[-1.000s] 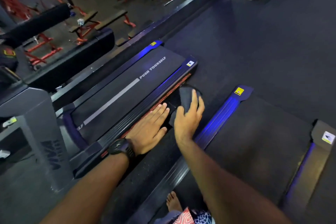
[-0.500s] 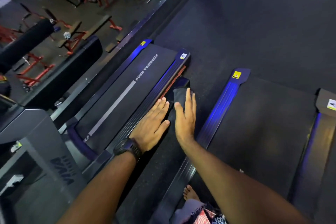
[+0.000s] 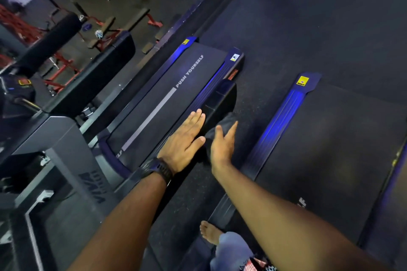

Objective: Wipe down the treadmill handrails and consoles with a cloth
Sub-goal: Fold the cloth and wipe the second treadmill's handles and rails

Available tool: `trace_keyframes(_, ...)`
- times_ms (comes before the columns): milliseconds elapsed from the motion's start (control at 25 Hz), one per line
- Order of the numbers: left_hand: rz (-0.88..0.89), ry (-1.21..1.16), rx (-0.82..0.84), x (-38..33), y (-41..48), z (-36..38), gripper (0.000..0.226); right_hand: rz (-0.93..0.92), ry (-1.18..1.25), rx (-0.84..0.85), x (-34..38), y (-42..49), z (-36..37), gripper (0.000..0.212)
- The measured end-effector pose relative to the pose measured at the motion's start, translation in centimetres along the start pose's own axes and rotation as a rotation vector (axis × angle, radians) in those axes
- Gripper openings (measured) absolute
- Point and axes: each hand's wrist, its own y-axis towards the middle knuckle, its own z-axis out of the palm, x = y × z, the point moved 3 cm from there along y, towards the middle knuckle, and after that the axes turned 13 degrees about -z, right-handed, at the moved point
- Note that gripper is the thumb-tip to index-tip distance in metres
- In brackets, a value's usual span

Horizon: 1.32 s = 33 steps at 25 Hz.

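The cloth (image 3: 222,124) was dark and bunched up. It lay on a low black cover (image 3: 222,99) at the side of the treadmill (image 3: 167,94), the one with "PUSH YOURSELF" on its belt. The cloth's long way ran from 7 o'clock to 1 o'clock, the same way as the blue-lit side rail (image 3: 212,82).

The right hand (image 3: 222,148) was the nearer one. It rested on the near end of the cloth, and most of the cloth poked out at its 12 o'clock. The thumb and the 1 finger that showed looked straight, not curled, so the hand seemed to press flat and not grab. The other fingers were hard to see.

The left hand (image 3: 186,138) lay flat on the side rail with all its fingers straight, holding nothing. The cloth was just beside it, at its 2 o'clock. A black watch (image 3: 161,170) was on that wrist.

I think the next wipe would have to slide along that 7-to-1 line. A black padded bar (image 3: 50,39), maybe a handrail, sat far off at 10 o'clock, well apart from both hands. A 2nd treadmill (image 3: 330,149) lay at 3 o'clock, and a bare foot (image 3: 210,234) at 6 o'clock.
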Motion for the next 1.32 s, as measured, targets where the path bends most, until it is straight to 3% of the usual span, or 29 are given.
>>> trace_keyframes(160,-0.014,-0.032,0.038,-0.1,0.1,-0.2,0.07,-0.339,-0.047,0.019,2.0,-1.5,0.1,0.069)
trace_keyframes(280,-0.042,-0.046,0.041,0.3,-0.5,-0.3,0.071,0.024,0.046,-0.074,-0.1,-0.1,0.6,0.066)
trace_keyframes(320,-0.044,-0.055,0.041,0.3,-0.8,-0.3,0.071,0.059,0.046,-0.056,-0.1,-1.5,0.7,0.067)
trace_keyframes(480,-0.049,-0.086,0.037,0.4,-1.1,-0.5,0.071,-0.306,-0.051,0.005,1.7,-2.6,0.9,0.068)
trace_keyframes(600,-0.06,-0.08,0.044,0.6,-1.1,-0.4,0.072,0.017,-0.006,-0.028,0.1,-1.2,1.0,0.067)
trace_keyframes(640,-0.066,-0.081,0.053,0.6,-1.2,-0.4,0.072,0.016,-0.002,-0.007,0.1,-2.5,1.0,0.067)
trace_keyframes(760,-0.074,-0.091,0.058,0.4,-1.3,-0.6,0.075,-0.335,-0.034,0.039,2.4,-4.8,1.1,0.066)
trace_keyframes(800,-0.075,-0.094,0.056,0.5,-1.3,-0.6,0.075,-0.368,-0.051,0.03,2.3,-3.5,1.1,0.065)
trace_keyframes(920,-0.09,-0.081,0.04,0.9,-2.0,-0.4,0.072,0.001,0.022,-0.007,0.2,-2.3,1.1,0.067)
trace_keyframes(960,-0.094,-0.081,0.04,1.0,-2.2,-0.4,0.072,0.03,0.017,0.015,0.2,-3.5,1.1,0.068)
trace_keyframes(1080,-0.108,-0.084,0.041,1.0,-2.7,-0.4,0.075,-0.319,-0.051,0.054,2.0,-5.1,0.8,0.07)
trace_keyframes(1120,-0.111,-0.081,0.041,1.0,-2.9,-0.4,0.075,-0.336,-0.059,0.035,2.0,-3.5,0.6,0.069)
trace_keyframes(1240,-0.128,-0.061,0.042,1.4,-3.8,-0.4,0.074,0.083,0.028,-0.026,-0.1,-2.3,1.0,0.068)
trace_keyframes(1320,-0.13,-0.054,0.049,1.6,-4.1,-0.5,0.074,-0.029,-0.003,0.05,1.2,-5.6,1.3,0.069)
